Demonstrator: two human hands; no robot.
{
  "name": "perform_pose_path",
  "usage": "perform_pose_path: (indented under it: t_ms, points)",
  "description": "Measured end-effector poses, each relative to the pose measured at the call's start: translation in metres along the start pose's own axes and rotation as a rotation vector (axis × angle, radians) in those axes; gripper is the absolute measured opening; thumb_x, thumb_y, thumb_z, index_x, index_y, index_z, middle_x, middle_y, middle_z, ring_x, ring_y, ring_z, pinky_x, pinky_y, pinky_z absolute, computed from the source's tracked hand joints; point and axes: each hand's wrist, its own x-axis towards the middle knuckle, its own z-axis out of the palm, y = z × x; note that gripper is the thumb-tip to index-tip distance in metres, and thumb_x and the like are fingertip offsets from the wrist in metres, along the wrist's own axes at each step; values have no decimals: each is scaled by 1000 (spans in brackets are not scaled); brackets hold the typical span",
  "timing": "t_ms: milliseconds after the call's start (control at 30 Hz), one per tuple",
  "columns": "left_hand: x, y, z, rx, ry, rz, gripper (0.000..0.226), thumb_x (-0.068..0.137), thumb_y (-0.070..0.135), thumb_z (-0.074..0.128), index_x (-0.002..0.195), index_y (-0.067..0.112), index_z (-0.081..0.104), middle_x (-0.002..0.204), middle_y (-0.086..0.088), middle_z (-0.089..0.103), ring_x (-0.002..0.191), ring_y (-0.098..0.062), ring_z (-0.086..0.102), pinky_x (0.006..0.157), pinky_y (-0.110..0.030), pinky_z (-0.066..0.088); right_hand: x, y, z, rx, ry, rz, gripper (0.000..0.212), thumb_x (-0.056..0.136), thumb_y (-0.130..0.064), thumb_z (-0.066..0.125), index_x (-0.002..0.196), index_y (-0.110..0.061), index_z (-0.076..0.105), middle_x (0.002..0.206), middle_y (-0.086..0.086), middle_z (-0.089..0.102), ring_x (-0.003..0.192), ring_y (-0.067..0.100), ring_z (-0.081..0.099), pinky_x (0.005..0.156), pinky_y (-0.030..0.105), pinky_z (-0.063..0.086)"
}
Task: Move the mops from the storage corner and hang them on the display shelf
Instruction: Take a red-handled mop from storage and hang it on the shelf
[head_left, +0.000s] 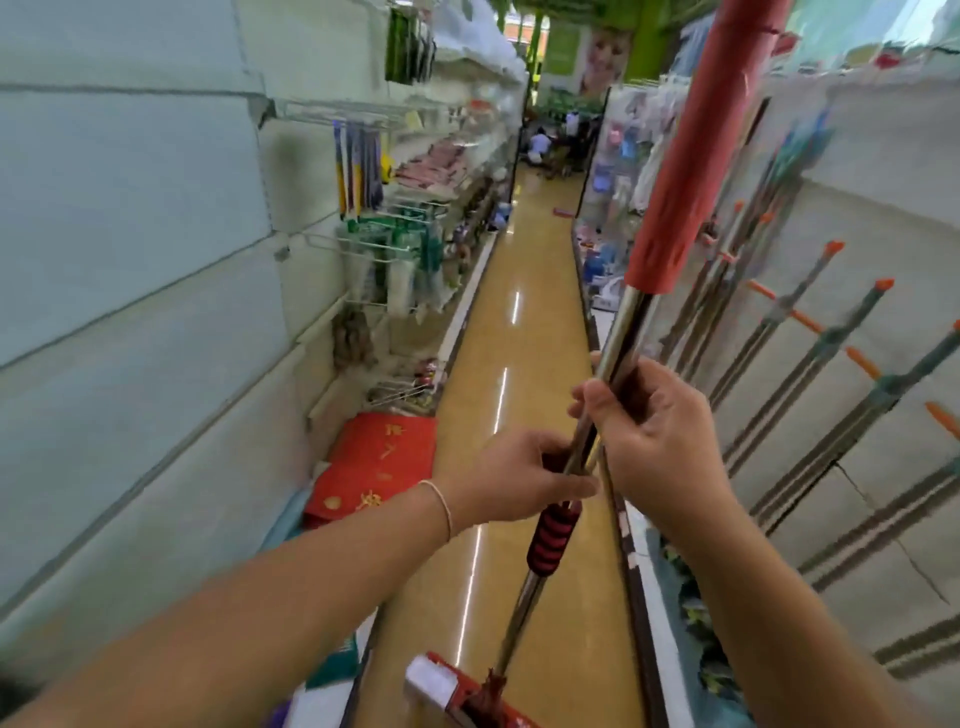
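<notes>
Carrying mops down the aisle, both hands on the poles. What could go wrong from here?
1. The left hand and right hand grip two metal poles together; one may slip.
2. The red grip reaches high near the right shelf and might snag the hung mops.
3. The mop head hangs low by the left shelf base and could catch the red mats.

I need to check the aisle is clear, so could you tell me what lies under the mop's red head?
Under the red mop head lies the glossy yellow floor. The patch directly beneath is covered, and the frame's bottom edge cuts the head off.
</notes>
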Motion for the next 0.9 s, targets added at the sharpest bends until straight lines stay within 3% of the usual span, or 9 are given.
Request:
perform_pose_path:
  t_ms: [100,200,267,433,533,600,733,900]
  points:
    - [19,5,-24,36,91,-25,23,88,25,72,91,2,69,72,-3,63,63,-9,57,64,-25,47,42,0,13,57,-74,-58,8,96,-22,60,89,-26,61,83,1,70,77,13,69,73,38,60]
    - [32,8,-46,79,237,-63,31,87,34,72,91,3,70,83,-16,69,74,-28,64,74,-44,54,79,-7,23,135,-162,-133,9,97,-17,59,89,-14,63,81,11,70,73,20,67,67,36,56]
    - [33,10,-60,112,323,-88,32,87,36,72,92,4,70,86,-17,70,81,-34,66,77,-48,55,99,-13,32,188,-232,-182,9,97,-16,58,90,-12,64,81,10,69,74,19,67,68,35,57]
    - [26,5,-95,117,532,-133,23,86,29,74,94,7,73,86,-9,74,81,-23,70,83,-44,57,134,-27,70,287,-364,-302,10,97,-15,59,90,-10,64,79,9,69,73,20,68,66,41,56]
    - [21,-8,-119,89,618,-144,21,84,28,76,87,8,74,81,-10,73,69,-14,62,70,-39,50,149,-35,101,330,-427,-355,9,97,-12,58,89,-11,63,77,5,68,72,17,68,67,43,57]
    - [17,-15,-136,99,664,-163,17,81,34,77,78,18,73,71,-4,68,65,-10,55,66,-35,43,159,-43,123,355,-457,-374,9,97,-11,58,89,-8,62,76,2,68,71,14,68,69,46,59]
    - [8,-13,-173,186,729,-220,32,72,50,74,63,21,62,56,8,50,58,-11,45,62,-32,34,181,-65,156,377,-544,-419,7,97,-11,56,92,-9,60,79,3,69,72,13,69,71,47,60]
    - [6,4,-215,353,786,-272,43,85,41,72,60,16,49,56,3,42,54,-14,38,57,-31,29,215,-97,180,399,-611,-490,9,98,-12,56,98,-5,60,81,5,70,71,11,71,73,43,61]
